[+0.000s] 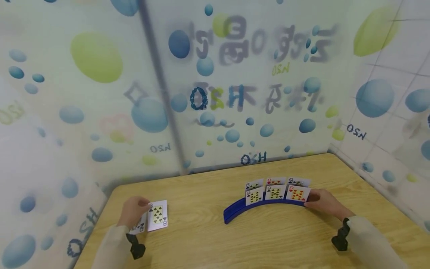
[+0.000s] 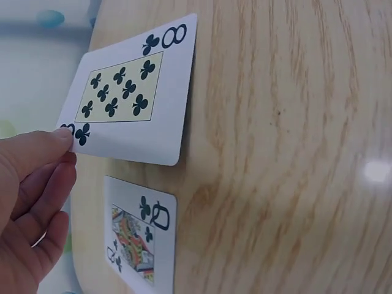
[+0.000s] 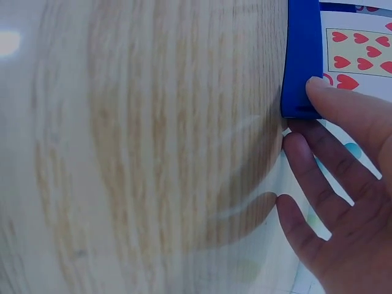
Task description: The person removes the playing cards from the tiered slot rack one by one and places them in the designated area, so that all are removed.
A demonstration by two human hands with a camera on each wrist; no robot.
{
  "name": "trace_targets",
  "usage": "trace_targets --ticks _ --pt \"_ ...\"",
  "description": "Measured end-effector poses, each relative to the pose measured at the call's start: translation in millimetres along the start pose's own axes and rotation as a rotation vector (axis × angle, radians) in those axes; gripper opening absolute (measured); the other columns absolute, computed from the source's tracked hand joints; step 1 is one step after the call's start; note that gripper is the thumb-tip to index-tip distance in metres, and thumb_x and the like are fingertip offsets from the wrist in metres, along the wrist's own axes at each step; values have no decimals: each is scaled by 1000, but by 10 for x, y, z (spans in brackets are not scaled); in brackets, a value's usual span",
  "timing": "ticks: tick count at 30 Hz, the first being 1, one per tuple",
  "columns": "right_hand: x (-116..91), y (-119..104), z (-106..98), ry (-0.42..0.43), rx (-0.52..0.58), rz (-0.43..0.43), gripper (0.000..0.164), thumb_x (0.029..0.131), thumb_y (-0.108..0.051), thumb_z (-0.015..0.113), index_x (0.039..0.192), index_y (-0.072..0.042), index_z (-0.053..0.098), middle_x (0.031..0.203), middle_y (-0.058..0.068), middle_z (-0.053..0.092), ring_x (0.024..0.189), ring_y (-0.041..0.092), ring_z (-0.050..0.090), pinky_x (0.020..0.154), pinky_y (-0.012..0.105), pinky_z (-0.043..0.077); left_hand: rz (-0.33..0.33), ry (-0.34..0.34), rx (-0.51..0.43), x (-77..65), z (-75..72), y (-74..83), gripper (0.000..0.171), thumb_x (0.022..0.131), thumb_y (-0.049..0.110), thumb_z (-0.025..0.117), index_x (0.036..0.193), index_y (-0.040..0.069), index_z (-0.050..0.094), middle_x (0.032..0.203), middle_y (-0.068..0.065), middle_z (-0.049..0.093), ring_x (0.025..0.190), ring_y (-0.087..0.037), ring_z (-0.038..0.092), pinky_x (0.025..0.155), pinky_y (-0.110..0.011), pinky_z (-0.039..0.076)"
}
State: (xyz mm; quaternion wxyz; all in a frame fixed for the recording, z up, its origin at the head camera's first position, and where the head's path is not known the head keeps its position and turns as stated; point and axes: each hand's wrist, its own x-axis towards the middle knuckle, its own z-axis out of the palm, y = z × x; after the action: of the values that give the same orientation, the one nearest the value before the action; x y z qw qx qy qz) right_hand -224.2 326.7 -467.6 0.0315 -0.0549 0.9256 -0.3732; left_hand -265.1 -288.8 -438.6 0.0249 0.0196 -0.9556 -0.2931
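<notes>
At the left of the table, my left hand (image 1: 132, 211) pinches the eight of clubs (image 2: 122, 92) by one corner between thumb and fingers. That playing card is tilted, its edge raised over the wood. Beside it the queen of clubs (image 2: 141, 239) lies face up, partly covered by the hand in the head view. My right hand (image 1: 324, 203) grips the right end of a curved blue card holder (image 1: 235, 211), thumb on its front wall and index finger behind. A hearts card (image 1: 297, 194) stands in the holder beside that thumb. The other right fingers are spread.
More cards stand in the holder in two rows, front ones such as a black-suit card (image 1: 275, 192) overlapping a back row with a queen (image 1: 299, 182). The wooden table (image 1: 201, 239) meets a wall (image 1: 215, 127) printed with bubbles behind.
</notes>
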Motion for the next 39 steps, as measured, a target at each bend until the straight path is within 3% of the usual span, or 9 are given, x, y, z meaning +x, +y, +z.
trace_targets --ticks 8,22,39 --pt "11 15 21 -4 10 -10 43 81 -11 69 114 12 55 103 21 62 95 32 59 81 46 47 -29 4 25 41 82 -119 15 83 6 64 94 -3 65 87 -11 64 79 -24 57 69 -42 45" --pt "-5 -17 12 -1 -3 -14 43 81 -11 69 113 13 55 101 21 62 93 33 60 80 47 47 -53 18 107 30 141 -122 15 84 10 64 94 -1 65 86 -11 62 78 -23 55 70 -44 43" --pt "-7 11 8 -12 32 -32 44 81 -13 69 113 13 55 102 20 62 94 31 60 80 46 47 -53 -9 136 86 204 -194 16 83 12 65 92 0 64 82 -9 62 75 -23 55 67 -43 42"
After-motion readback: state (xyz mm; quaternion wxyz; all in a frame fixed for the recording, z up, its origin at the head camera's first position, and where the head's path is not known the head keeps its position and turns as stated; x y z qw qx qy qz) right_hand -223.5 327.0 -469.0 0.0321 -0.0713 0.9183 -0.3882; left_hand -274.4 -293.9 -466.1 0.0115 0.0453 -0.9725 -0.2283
